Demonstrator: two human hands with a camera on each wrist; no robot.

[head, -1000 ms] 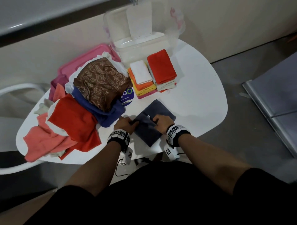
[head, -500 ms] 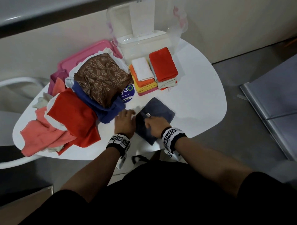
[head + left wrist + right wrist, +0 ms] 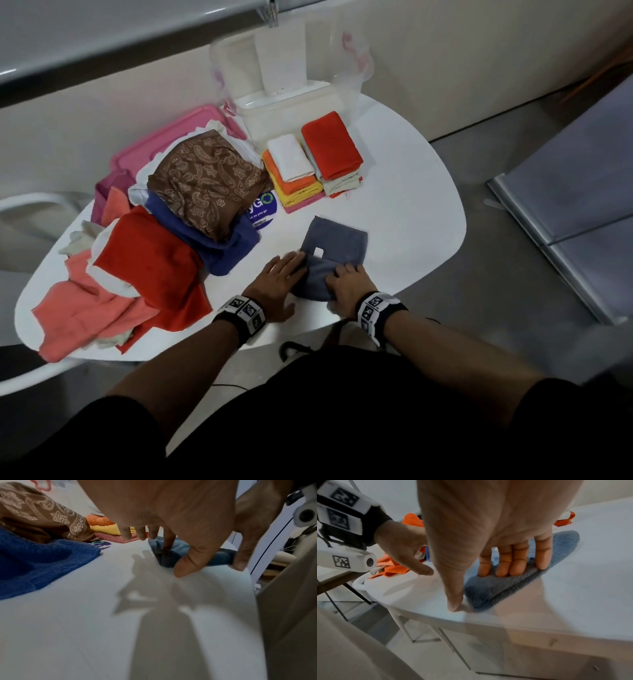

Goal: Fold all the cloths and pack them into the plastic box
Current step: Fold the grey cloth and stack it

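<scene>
Both hands on the grey-blue terry cloth at the desk's six o'clock edge: left hand flat with fingers straight, right hand pressing the fold, grip holding nothing. Two folded stacks wait at twelve; the clear plastic box looks unpacked. An unfolded heap remains at nine. A purple sticker reads "GO… as you go".
</scene>
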